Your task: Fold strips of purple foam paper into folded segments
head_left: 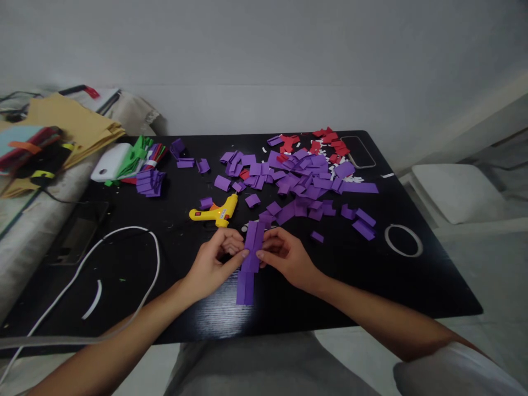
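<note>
Between my two hands is a long purple paper strip (252, 247), creased lengthwise, its lower end pointing toward me. My left hand (216, 257) pinches its left edge between thumb and fingers. On the opposite edge, my right hand (287, 257) grips it the same way. Just beyond my left hand lies a yellow hot glue gun (216, 212) on the black table. Past the hands spreads a loose heap of folded purple paper pieces (303, 176), with red paper pieces (330, 142) and white scraps at its far right.
A white cable (159, 256) loops across the left of the table (173, 308). At the back left are bundled green paper strips (138, 154) and stacked purple pieces (150, 182). A roll ring (403, 240) lies at the right. A white stool (454, 192) stands beyond the right edge.
</note>
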`<state>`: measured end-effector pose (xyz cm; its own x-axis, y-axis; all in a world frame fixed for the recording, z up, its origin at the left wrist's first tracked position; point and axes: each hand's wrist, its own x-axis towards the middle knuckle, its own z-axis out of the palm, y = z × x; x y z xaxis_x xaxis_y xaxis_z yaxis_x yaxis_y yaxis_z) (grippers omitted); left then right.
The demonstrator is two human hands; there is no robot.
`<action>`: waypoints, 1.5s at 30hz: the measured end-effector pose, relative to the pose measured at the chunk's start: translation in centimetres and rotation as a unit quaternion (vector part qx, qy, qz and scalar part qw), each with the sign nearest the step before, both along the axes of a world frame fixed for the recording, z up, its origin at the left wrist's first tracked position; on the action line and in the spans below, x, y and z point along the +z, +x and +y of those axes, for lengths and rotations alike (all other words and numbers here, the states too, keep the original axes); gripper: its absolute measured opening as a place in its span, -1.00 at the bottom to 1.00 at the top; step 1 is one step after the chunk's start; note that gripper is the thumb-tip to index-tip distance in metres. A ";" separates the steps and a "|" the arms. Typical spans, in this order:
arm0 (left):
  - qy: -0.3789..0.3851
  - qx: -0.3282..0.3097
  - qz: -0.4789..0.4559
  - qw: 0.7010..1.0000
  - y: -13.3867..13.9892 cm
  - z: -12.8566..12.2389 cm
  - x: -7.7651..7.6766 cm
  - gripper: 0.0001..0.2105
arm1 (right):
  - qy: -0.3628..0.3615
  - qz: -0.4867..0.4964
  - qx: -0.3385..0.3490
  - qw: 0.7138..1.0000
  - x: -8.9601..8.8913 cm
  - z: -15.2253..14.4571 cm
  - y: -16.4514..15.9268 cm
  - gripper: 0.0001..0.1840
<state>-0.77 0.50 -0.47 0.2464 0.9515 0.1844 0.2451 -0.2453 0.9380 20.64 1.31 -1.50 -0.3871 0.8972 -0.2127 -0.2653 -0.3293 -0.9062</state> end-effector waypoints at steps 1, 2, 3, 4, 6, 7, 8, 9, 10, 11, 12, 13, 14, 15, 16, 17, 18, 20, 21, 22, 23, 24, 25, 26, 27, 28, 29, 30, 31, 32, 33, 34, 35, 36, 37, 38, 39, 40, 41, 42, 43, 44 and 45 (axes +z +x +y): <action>-0.003 0.001 -0.007 1.000 0.1 -0.1 0.0 -0.86 | 0.005 -0.002 -0.014 1.000 0.1 -0.1 0.0 -0.56; -0.002 -0.003 -0.004 1.000 0.1 -0.2 0.0 -0.89 | 0.018 -0.008 -0.026 0.999 0.2 -0.2 0.0 -0.56; 0.003 -0.011 0.005 1.000 0.1 -0.2 0.0 -0.93 | 0.037 -0.019 -0.034 0.999 0.4 -0.2 0.0 -0.58; 0.009 -0.019 0.016 1.000 0.0 -0.2 0.1 -0.97 | 0.061 -0.037 -0.036 0.997 0.5 -0.3 0.0 -0.62; 0.018 -0.024 0.034 0.999 -0.1 -0.2 0.1 -0.96 | 0.104 -0.077 -0.030 0.991 0.6 -0.4 0.1 -0.73; 0.022 -0.021 0.036 0.999 -0.1 -0.1 0.1 -0.94 | 0.119 -0.093 -0.026 0.988 0.6 -0.4 0.2 -0.78; 0.026 -0.018 0.037 0.999 -0.1 -0.1 0.1 -0.92 | 0.127 -0.103 -0.022 0.986 0.6 -0.4 0.2 -0.80; 0.030 -0.015 0.035 0.999 -0.1 -0.1 0.1 -0.90 | 0.132 -0.106 -0.020 0.985 0.6 -0.4 0.3 -0.81; 0.035 -0.013 0.033 0.999 -0.1 -0.1 0.0 -0.88 | 0.135 -0.106 -0.018 0.985 0.5 -0.4 0.3 -0.80; 0.042 -0.013 0.033 0.998 -0.1 -0.1 0.0 -0.85 | 0.137 -0.103 -0.018 0.985 0.4 -0.4 0.3 -0.78; 0.049 -0.013 0.033 0.998 -0.1 -0.1 0.0 -0.84 | 0.138 -0.101 -0.018 0.985 0.3 -0.4 0.4 -0.77; 0.057 -0.013 0.034 0.998 -0.1 -0.1 0.0 -0.82 | 0.140 -0.100 -0.019 0.985 0.2 -0.4 0.4 -0.76; 0.066 -0.015 0.035 0.997 -0.1 -0.1 0.1 -0.82 | 0.142 -0.100 -0.020 0.985 0.2 -0.4 0.4 -0.75; 0.074 -0.016 0.035 0.996 -0.2 -0.2 0.1 -0.82 | 0.146 -0.102 -0.021 0.984 0.1 -0.4 0.5 -0.76; 0.083 -0.017 0.035 0.996 -0.2 -0.2 0.2 -0.82 | 0.151 -0.105 -0.023 0.983 0.1 -0.4 0.5 -0.76; 0.091 -0.018 0.036 0.995 -0.2 -0.2 0.3 -0.83 | 0.159 -0.110 -0.027 0.981 0.2 -0.4 0.5 -0.78; 0.098 -0.018 0.037 0.994 -0.2 -0.2 0.4 -0.83 | 0.169 -0.116 -0.032 0.978 0.2 -0.4 0.5 -0.79; 0.112 -0.018 0.040 0.993 -0.2 -0.2 0.6 -0.83 | 0.198 -0.129 -0.046 0.971 0.3 -0.5 0.6 -0.81; 0.117 -0.017 0.042 0.992 -0.1 -0.1 0.7 -0.84 | 0.214 -0.137 -0.053 0.966 0.3 -0.5 0.6 -0.81; 0.122 -0.017 0.044 0.991 -0.1 -0.1 0.8 -0.84 | 0.228 -0.145 -0.057 0.961 0.3 -0.5 0.7 -0.82; 0.124 -0.017 0.045 0.991 0.0 -0.1 0.9 -0.85 | 0.240 -0.151 -0.060 0.957 0.3 -0.5 0.7 -0.83; 0.127 -0.017 0.046 0.991 0.0 -0.1 1.0 -0.86 | 0.252 -0.157 -0.062 0.953 0.4 -0.5 0.7 -0.84; 0.127 -0.017 0.047 0.991 0.1 -0.1 1.0 -0.86 | 0.263 -0.161 -0.064 0.949 0.4 -0.5 0.7 -0.85; 0.128 -0.016 0.047 0.991 0.1 -0.1 1.1 -0.87 | 0.273 -0.165 -0.066 0.946 0.4 -0.5 0.8 -0.86; 0.128 -0.016 0.047 0.991 0.1 -0.1 1.2 -0.87 | 0.283 -0.169 -0.068 0.942 0.4 -0.5 0.8 -0.87; 0.130 -0.014 0.047 0.990 0.2 -0.1 1.2 -0.88 | 0.294 -0.174 -0.070 0.937 0.4 -0.5 0.8 -0.87; 0.132 -0.013 0.047 0.990 0.2 -0.1 1.2 -0.89 | 0.305 -0.180 -0.071 0.933 0.4 -0.5 0.8 -0.87; 0.136 -0.011 0.048 0.989 0.2 -0.1 1.2 -0.89 | 0.313 -0.186 -0.071 0.929 0.4 -0.6 0.8 -0.87; 0.140 -0.010 0.049 0.989 0.2 -0.1 1.1 -0.89 | 0.321 -0.191 -0.072 0.925 0.4 -0.6 0.8 -0.88; 0.145 -0.008 0.050 0.988 0.2 -0.1 1.1 -0.89 | 0.328 -0.195 -0.073 0.922 0.4 -0.6 0.8 -0.88; 0.149 -0.007 0.051 0.987 0.1 -0.1 1.0 -0.90 | 0.335 -0.198 -0.076 0.918 0.5 -0.7 0.8 -0.89; 0.152 -0.006 0.052 0.987 0.1 -0.1 1.0 -0.90 | 0.342 -0.201 -0.078 0.915 0.5 -0.7 0.8 -0.89; 0.152 -0.006 0.053 0.987 0.1 -0.1 0.9 -0.90 | 0.349 -0.203 -0.080 0.911 0.6 -0.7 0.8 -0.90; 0.151 -0.007 0.054 0.987 0.1 -0.1 0.9 -0.90 | 0.355 -0.205 -0.081 0.908 0.6 -0.7 0.8 -0.91; 0.148 -0.009 0.054 0.987 0.1 -0.1 0.9 -0.90 | 0.360 -0.205 -0.082 0.906 0.7 -0.7 0.8 -0.92; 0.143 -0.011 0.053 0.988 0.1 -0.1 0.9 -0.90 | 0.361 -0.205 -0.080 0.906 0.7 -0.7 0.8 -0.93; 0.137 -0.011 0.051 0.989 0.1 -0.1 1.0 -0.91 | 0.359 -0.204 -0.078 0.908 0.8 -0.7 0.9 -0.93; 0.128 -0.010 0.048 0.991 0.1 -0.1 1.1 -0.93 | 0.353 -0.202 -0.074 0.911 0.8 -0.6 0.9 -0.93; 0.116 -0.008 0.043 0.992 0.1 0.0 1.2 -0.94 | 0.344 -0.199 -0.069 0.915 0.9 -0.6 0.9 -0.91; 0.098 -0.003 0.033 0.995 0.1 0.0 1.3 -0.96 | 0.334 -0.194 -0.062 0.920 0.9 -0.5 0.8 -0.88; 0.074 0.004 0.018 0.997 0.1 0.0 1.4 -0.97 | 0.321 -0.189 -0.055 0.926 1.0 -0.4 0.8 -0.84; 0.044 0.012 0.002 0.999 0.1 0.0 1.4 -0.97 | 0.306 -0.182 -0.046 0.933 1.0 -0.3 0.8 -0.81; 0.010 0.020 -0.014 1.000 0.1 0.0 1.4 -0.96 | 0.287 -0.173 -0.035 0.942 1.0 -0.3 0.8 -0.79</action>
